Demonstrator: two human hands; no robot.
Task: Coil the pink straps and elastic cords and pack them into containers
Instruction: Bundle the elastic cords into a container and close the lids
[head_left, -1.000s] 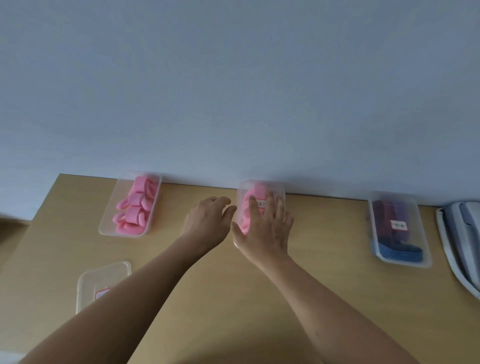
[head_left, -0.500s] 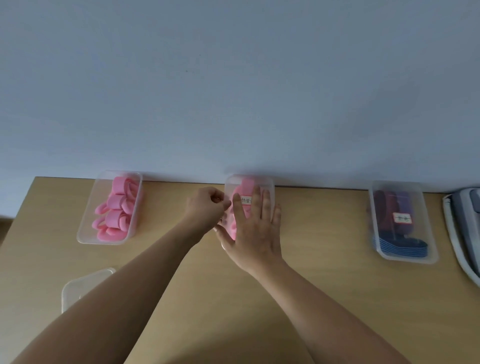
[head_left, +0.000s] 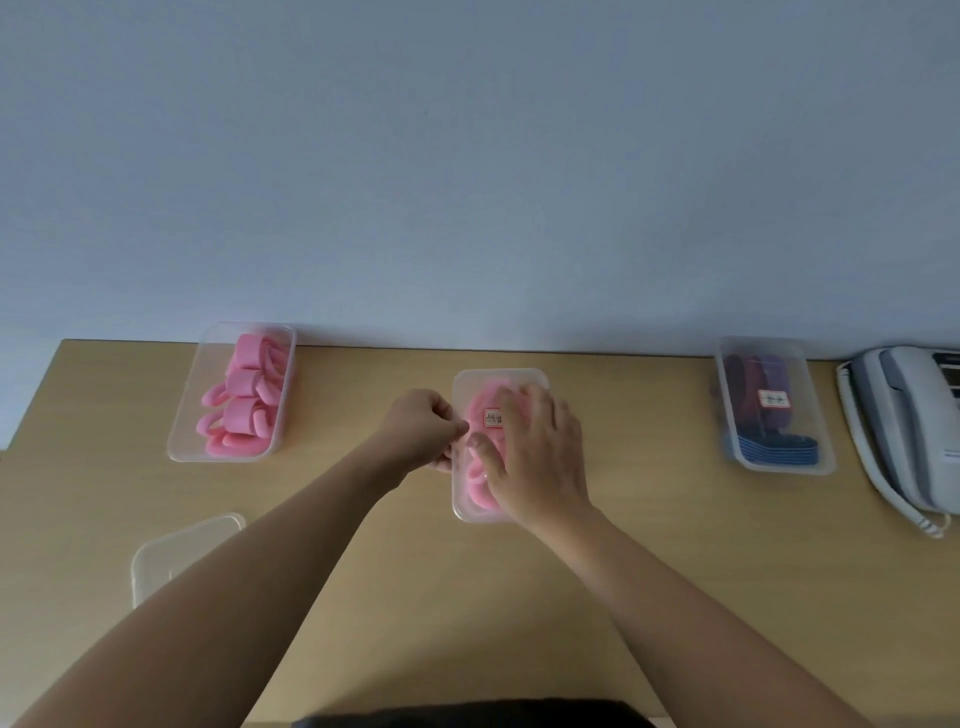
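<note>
The lidded container (head_left: 498, 375) of pink coils (head_left: 477, 480) lies lengthwise toward the wall (head_left: 467, 182), left hand (head_left: 421, 436) pinching its rim, right hand (head_left: 540, 457) flat on top.

Single head-worn view looks forward and down across the bench (head_left: 467, 597); wall (head_left: 467, 156) rises beyond left hand (head_left: 421, 439) and right hand (head_left: 540, 457).

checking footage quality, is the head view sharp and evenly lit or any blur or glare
Head view: soft even light, no glare on the middle container, only faint shadows on the table; the container's label is too blurred to read.
</note>
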